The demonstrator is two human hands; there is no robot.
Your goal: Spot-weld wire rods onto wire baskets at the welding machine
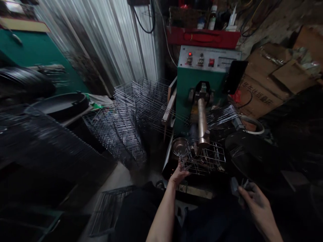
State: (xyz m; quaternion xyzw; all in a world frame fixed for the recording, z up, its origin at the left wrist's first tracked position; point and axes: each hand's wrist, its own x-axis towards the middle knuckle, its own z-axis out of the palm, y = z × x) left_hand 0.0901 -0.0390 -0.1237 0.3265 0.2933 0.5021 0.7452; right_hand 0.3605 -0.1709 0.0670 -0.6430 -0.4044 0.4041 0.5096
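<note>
My left hand is closed on the near left edge of a small wire rack. The rack lies under the copper-coloured arm of a green machine, close to the arm's lower tip. A round metal dish sits just beyond my left fingers. Off to the right and nearer to me, my right hand pinches a small grey metal piece; blur and darkness hide its exact kind. Thin bits also show between those fingers.
Stacked wire racks stand left of the machine. Thin metal rods lie to its right, near a dark round container. Cardboard boxes are piled at the right. A phone is fixed to the machine's front.
</note>
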